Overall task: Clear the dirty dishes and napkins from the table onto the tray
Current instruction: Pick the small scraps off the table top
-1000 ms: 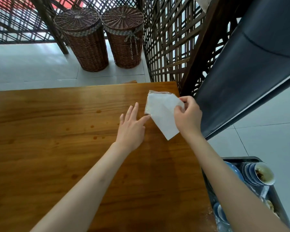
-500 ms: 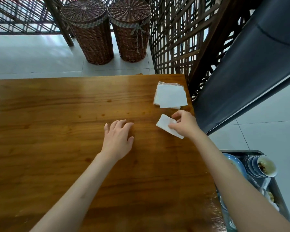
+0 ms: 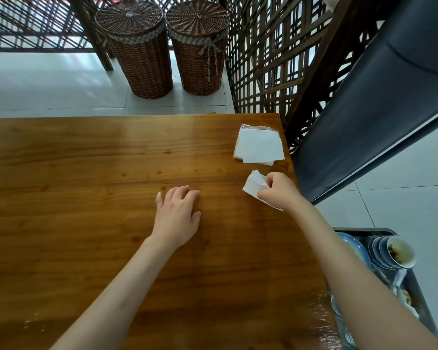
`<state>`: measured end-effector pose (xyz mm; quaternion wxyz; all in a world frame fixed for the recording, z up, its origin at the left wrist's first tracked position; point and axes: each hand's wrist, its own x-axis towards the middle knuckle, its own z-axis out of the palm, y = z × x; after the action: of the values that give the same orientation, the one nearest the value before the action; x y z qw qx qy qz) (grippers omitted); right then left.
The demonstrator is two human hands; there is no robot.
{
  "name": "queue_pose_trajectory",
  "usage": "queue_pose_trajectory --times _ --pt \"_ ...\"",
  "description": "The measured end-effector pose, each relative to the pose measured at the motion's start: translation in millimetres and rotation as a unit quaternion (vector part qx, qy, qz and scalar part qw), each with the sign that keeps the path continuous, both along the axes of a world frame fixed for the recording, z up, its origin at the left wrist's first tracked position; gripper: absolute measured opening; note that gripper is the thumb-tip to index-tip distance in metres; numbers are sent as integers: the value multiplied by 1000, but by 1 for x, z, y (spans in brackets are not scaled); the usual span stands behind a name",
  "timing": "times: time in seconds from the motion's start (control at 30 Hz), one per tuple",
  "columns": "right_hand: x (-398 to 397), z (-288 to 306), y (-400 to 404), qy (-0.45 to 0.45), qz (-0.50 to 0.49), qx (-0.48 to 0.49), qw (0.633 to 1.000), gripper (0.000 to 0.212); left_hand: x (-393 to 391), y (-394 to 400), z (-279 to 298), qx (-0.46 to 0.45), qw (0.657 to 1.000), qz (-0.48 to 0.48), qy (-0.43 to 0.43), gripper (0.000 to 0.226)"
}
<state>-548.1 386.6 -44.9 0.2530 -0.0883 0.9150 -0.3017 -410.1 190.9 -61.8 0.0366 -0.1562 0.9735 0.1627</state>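
While our right hand [image 3: 278,192] pinches a white paper napkin [image 3: 254,184] with curled fingers near the right edge of the tabletop [image 3: 86,198], our left hand [image 3: 176,219] lies on the wood toward the middle, fingers relaxed and slightly bent, holding nothing. We see the napkin partly folded, its lower edge hidden under the hand. Just beyond it, at the far right corner of the tabletop, sits a stack of white napkins in a clear plastic wrapper [image 3: 259,146], apart from the one we hold. Small brown spots dot the wood between the hands. Off the near right corner, lower than the tabletop, we see the dark tray [image 3: 415,281] with stacked blue bowls [image 3: 392,251], the top one stained inside, and a blue plate [image 3: 354,246] beside our forearm. Two wicker baskets [image 3: 165,46] stand on the tiled floor past the far edge.
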Motion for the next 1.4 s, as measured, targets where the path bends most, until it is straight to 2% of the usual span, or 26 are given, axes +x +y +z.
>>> queue_pose_trajectory --times 0.07,0.17,0.23,0.3,0.37,0.47,0.6,0.77,0.87,1.07,1.23,1.4 --pt "-2 -2 0 -29 -16 -26 999 27 0 1 -1 -1 1000 1 2 48" --pt "-3 -5 1 -51 -41 -60 996 61 3 2 -2 -4 1000 -2 -1 49" --pt "-3 -7 2 -1 -50 -38 998 76 4 2 -4 -7 1000 -2 -2 49" --pt "-2 -9 3 78 -48 31 995 81 5 2 -5 -6 1000 0 0 50" --pt "1 -9 4 166 -59 102 979 72 6 1 -6 -3 1000 2 2 50" --pt "6 -12 2 269 -29 105 957 41 7 0 -7 -3 1000 5 4 50" --pt "14 -25 -5 229 69 112 965 37 9 -2 -9 -5 1000 6 4 51" --pt "14 -26 -13 251 26 117 961 19 18 -8 -10 -5 1000 16 0 51" --pt "17 -24 -16 301 27 143 942 19 23 -13 -10 -2 1000 22 0 51" --pt "18 -16 -24 299 -23 80 950 24 29 -32 -5 7 999 38 12 50" --pt "18 -18 -32 226 -51 113 966 23 36 -40 -4 13 999 37 8 49" --pt "17 -14 -31 200 -34 69 977 26 40 -41 -4 20 999 38 6 50"
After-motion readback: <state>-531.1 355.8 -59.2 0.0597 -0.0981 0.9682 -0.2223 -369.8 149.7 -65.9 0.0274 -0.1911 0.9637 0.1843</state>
